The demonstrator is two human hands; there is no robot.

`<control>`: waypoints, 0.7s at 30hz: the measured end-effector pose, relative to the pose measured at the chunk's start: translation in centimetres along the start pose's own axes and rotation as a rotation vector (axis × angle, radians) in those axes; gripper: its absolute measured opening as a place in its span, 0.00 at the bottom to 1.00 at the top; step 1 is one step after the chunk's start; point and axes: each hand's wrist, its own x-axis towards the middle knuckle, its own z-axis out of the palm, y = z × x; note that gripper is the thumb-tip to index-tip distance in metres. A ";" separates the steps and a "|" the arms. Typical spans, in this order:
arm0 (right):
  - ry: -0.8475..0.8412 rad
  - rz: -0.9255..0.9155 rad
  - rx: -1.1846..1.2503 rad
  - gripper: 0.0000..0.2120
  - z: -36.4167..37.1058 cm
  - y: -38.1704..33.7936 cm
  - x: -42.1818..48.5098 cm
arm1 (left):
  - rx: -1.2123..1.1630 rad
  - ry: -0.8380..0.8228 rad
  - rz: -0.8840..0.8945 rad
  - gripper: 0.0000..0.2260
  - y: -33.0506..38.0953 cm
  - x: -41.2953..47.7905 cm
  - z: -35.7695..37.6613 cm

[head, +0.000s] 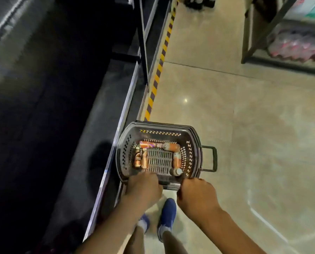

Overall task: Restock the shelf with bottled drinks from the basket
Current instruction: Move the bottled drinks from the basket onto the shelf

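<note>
Both hands are gripping the near rim of the basket: the left hand (144, 187) is curling its fingers over the rim close to the near-left corner, and the right hand (197, 194) is closing around the rim at the near-right corner, knuckles up. The two forearms are reaching in from the bottom edge of the view.

The basket (158, 125) is a dark plastic one with slotted walls and a ribbed bottom, and its rim is looking layered, as if more than one were nested. Whether it is resting on the floor or being lifted, I cannot tell. Inside, orange-labelled bottles (158, 146) are lying along the far wall, two more (140, 160) are lying against the left wall, and another (176, 159) is lying along the right wall. One upright bottle (177, 172) with a pale cap is standing at the near-right corner, just beside the right hand. A dark handle (210, 158) is sticking out past the right edge.

Below the hands, two blue shoes (168, 215) are standing on the pale floor (244, 125). The dark shelf (70, 107) is running along the left, touching or nearly touching the basket's left edge. Yellow-and-black tape (158, 70) is running along the shelf's foot. At the far right, a metal rack (259, 33) is holding shrink-wrapped packs (297, 44).
</note>
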 end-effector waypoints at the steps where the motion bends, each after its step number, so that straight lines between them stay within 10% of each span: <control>1: -0.033 0.009 0.010 0.10 1.4 0.4 2.5 | -0.017 -0.029 -0.006 0.15 -0.3 2.7 1.4; 8: -0.208 0.019 -0.010 0.10 14.2 2.7 21.2 | -0.243 -0.175 -0.140 0.12 -4.6 22.3 15.0; 21: 0.035 0.051 -0.388 0.30 35.2 7.4 54.9 | -0.237 -0.032 -0.425 0.23 -11.2 49.4 36.6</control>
